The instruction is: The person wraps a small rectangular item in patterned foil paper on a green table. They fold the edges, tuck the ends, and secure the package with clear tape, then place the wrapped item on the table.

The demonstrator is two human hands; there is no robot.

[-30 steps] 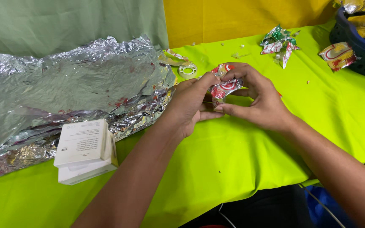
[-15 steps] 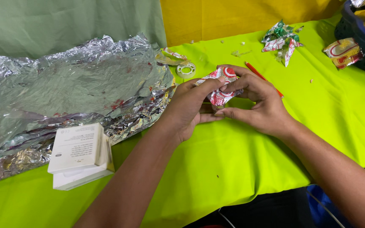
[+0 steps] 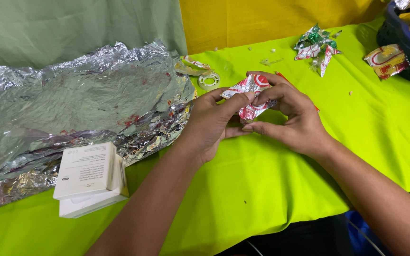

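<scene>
Both hands meet over the lime-green tablecloth and pinch a crumpled red, white and silver foil wrapper. My left hand grips its left end between thumb and fingers. My right hand curls around its right side with the fingertips pressed on the foil. A red pencil lies behind my right hand, mostly hidden by it.
A large crinkled silver foil sheet covers the left of the table, with a white box at its near edge. A tape roll lies behind the hands. Folded wrappers, a loose wrapper and a dark blue basket sit at the far right.
The wrapper has been turned and worked between the fingers, its left end now sticking out above my left thumb. The hands stay in the same spot.
</scene>
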